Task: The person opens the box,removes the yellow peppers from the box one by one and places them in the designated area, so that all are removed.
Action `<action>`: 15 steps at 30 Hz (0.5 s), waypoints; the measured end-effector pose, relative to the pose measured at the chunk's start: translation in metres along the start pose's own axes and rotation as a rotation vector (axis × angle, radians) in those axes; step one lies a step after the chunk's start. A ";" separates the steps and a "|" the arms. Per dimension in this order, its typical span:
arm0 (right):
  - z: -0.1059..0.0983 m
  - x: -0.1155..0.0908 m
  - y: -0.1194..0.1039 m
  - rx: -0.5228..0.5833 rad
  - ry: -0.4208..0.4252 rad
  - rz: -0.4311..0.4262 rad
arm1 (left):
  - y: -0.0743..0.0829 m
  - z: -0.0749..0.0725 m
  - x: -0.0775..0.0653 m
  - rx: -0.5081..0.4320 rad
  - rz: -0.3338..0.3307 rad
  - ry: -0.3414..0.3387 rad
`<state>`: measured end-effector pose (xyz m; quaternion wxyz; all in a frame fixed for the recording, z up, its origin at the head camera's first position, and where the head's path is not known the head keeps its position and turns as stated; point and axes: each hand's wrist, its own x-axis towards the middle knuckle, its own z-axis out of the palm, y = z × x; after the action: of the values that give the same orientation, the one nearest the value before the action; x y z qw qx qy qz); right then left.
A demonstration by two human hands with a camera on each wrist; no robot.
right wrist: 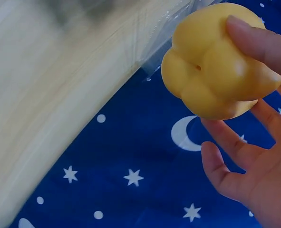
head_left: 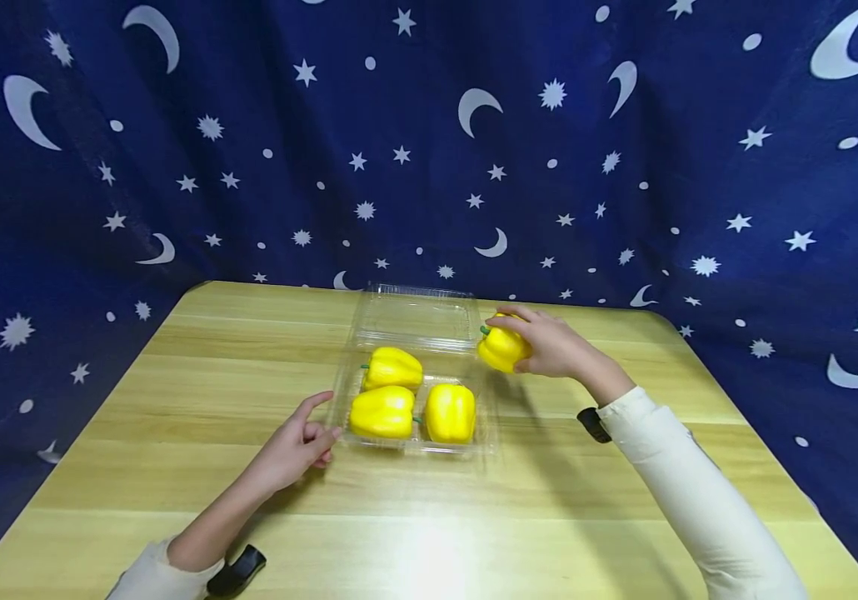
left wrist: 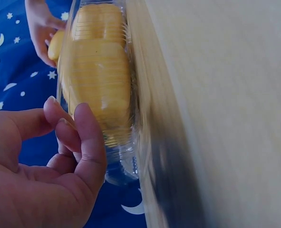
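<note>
My right hand (head_left: 555, 343) grips a yellow bell pepper (head_left: 502, 346) with a green stem, held up at the right of a clear plastic clamshell box (head_left: 416, 448). In the right wrist view, the thumb and fingers lie round the pepper (right wrist: 211, 71), its lobed bottom toward the camera. Three more yellow peppers lie in the box: one at the back left (head_left: 393, 367), one at the front left (head_left: 382, 412), one at the front right (head_left: 450, 413). My left hand (head_left: 290, 450) is at the box's front left corner, index finger and thumb spread at its edge, other fingers bent.
The box's clear lid (head_left: 417, 317) lies folded back, flat toward the rear of the wooden table (head_left: 249, 358). A dark blue curtain (head_left: 414, 167) with white moons and stars hangs behind the table and along both sides.
</note>
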<state>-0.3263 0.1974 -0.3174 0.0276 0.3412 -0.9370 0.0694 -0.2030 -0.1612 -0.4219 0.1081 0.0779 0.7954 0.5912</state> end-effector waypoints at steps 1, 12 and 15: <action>0.001 -0.002 0.002 0.005 0.000 0.013 | 0.000 0.000 0.000 0.003 0.000 -0.001; 0.021 -0.029 0.020 0.146 0.094 0.126 | -0.004 0.001 0.003 -0.011 -0.011 -0.010; 0.029 -0.035 0.025 0.186 0.113 0.185 | -0.005 -0.001 0.003 -0.017 -0.013 -0.013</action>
<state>-0.3156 0.2341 -0.3518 0.0421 0.2503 -0.9509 0.1771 -0.2061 -0.1624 -0.4267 0.1179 0.0755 0.7903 0.5966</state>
